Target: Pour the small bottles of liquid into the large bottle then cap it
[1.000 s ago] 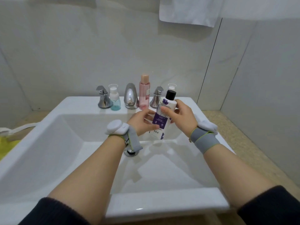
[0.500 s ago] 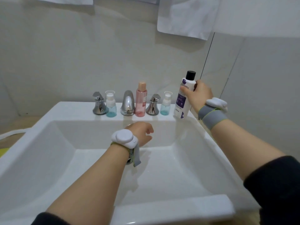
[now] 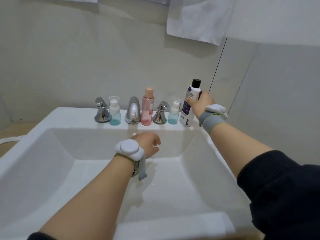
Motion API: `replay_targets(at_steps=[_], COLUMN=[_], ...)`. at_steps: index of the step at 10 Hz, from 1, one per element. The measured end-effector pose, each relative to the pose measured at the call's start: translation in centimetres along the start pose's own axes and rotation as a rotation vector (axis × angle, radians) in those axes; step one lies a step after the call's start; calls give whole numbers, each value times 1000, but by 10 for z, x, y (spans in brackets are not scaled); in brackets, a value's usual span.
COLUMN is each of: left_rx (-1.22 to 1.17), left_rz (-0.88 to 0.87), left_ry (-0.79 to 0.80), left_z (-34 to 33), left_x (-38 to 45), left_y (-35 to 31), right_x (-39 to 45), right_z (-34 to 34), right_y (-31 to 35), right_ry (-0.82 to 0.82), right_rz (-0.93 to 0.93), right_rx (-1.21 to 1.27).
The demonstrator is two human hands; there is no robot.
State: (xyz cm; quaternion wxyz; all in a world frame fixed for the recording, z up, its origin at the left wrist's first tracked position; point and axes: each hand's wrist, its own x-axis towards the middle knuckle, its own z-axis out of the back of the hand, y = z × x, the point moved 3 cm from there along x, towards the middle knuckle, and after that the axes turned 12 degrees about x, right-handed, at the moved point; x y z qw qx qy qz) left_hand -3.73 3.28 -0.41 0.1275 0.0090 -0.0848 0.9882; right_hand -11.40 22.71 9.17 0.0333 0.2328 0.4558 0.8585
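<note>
The large white bottle point(image 3: 189, 108) with the purple label and black cap point(image 3: 196, 83) stands upright on the back ledge of the sink point(image 3: 72, 116), at the far right end of the row and close to the ledge's right edge. The right hand point(image 3: 201, 104) wraps its fingers round the bottle's upper half, thumb on the near side. Just left of it stands a small blue pump bottle point(image 3: 174, 112), then the right tap handle point(image 3: 160, 112), a pink bottle point(image 3: 147, 106), the chrome spout point(image 3: 133, 110), a second small blue pump bottle point(image 3: 114, 110) and the left tap handle point(image 3: 100, 110), all in one tight line with little gap between neighbours. Behind the row the wall rises straight up; to the right a dark seam runs down the corner of the tiles.

The left hand point(image 3: 149, 144) hangs over the basin, fingers loosely curled and holding nothing. The wide white basin below it gives the most open room; the ledge in front of the bottles is a narrow strip. A white cloth point(image 3: 199, 19) hangs from above on the right.

A second ago both hands held the large bottle over the basin. Half a second ago the right hand alone had it at the ledge's right end, slightly tilted; now it stands straighter, and the left hand has barely shifted.
</note>
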Motion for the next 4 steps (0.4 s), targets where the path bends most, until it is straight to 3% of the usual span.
replay_targets(at_steps=[4], left_rx=[62], left_rz=[30], left_ry=[37], left_z=[-8], left_x=[-21], left_y=[-12], right_x=[-48], right_z=[16], right_y=[-15], right_ry=[147], right_rz=[-155], right_rx=[-76])
